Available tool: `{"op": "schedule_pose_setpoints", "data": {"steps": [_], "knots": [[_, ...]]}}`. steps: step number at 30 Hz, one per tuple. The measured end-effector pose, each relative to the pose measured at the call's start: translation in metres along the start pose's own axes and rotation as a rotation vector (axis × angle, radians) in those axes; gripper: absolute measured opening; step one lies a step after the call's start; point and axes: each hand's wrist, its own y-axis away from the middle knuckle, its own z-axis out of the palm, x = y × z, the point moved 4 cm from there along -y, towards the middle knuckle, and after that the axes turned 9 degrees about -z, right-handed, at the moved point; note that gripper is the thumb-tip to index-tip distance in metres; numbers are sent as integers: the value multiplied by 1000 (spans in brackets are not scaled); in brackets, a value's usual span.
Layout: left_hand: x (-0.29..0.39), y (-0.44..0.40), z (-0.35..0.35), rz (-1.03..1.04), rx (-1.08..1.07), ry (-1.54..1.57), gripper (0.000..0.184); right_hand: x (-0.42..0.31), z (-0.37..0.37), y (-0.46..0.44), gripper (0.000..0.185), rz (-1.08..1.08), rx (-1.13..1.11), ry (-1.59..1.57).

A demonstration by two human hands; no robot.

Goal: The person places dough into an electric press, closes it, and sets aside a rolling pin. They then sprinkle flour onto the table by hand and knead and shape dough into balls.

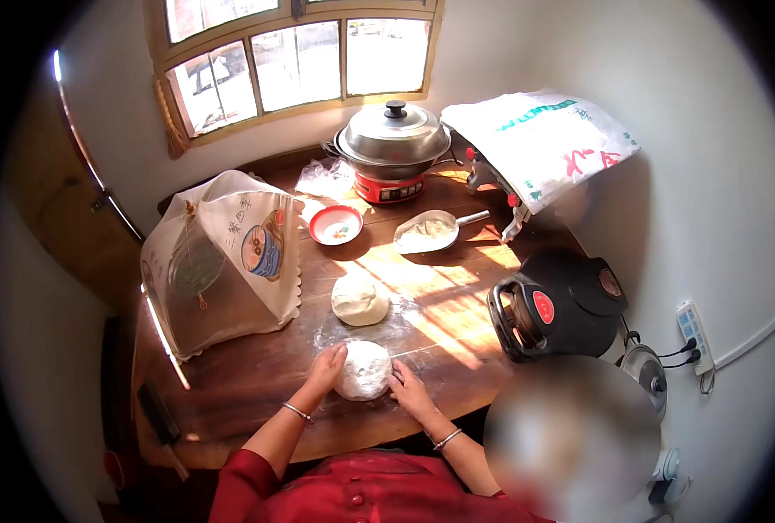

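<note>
A round of dough [364, 370] coated in white flour lies on the wooden table near its front edge. My left hand [324, 366] curves against its left side. On the opposite side, the fingers of my right hand [412, 392] press at the dough's right edge, so it sits held between both hands. Just beyond it rests a second, smoother dough ball [359, 300], touched by neither hand. Loose flour [400, 314] is scattered on the wood around the two pieces.
Behind stand a red-rimmed bowl [336, 226], a metal scoop [427, 233] of flour and a lidded pot [393, 139] on a red cooker. A mesh food cover [222, 261] occupies the left, a black appliance [561, 305] the right. A cleaver [158, 414] lies front left.
</note>
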Motion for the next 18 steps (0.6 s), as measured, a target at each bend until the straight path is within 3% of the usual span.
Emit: {"op": "schedule_pose_setpoints", "data": {"steps": [1, 3, 4, 8, 9, 11, 13, 14, 15, 18], "knots": [[3, 3, -3, 4, -8, -3, 41, 8, 3, -1, 50, 1, 9, -3], [30, 20, -17, -189, -177, -66, 40, -7, 7, -3, 47, -170, -44, 369], [29, 34, -21, -180, -107, 14, 40, -16, 8, -3, 45, -154, -52, 322], [36, 99, -37, -694, -123, 569, 40, -28, 24, -21, 43, -166, -235, 288], [32, 107, -38, -692, -134, 561, 40, -25, 31, -23, 43, -163, -222, 285], [12, 116, -51, -725, -55, 475, 36, -32, 42, -28, 41, -451, -247, 327], [-36, 104, -56, -299, 104, 32, 31, -43, 33, -19, 38, -506, -204, 357], [31, 107, -63, -123, 136, -147, 28, -46, 24, -13, 38, -566, -163, 350], [34, 102, -59, 20, 143, -196, 31, -51, 15, -5, 38, -628, -125, 343], [92, 90, -38, 191, 110, -360, 41, -67, -41, 33, 35, -593, 48, 457]]}}
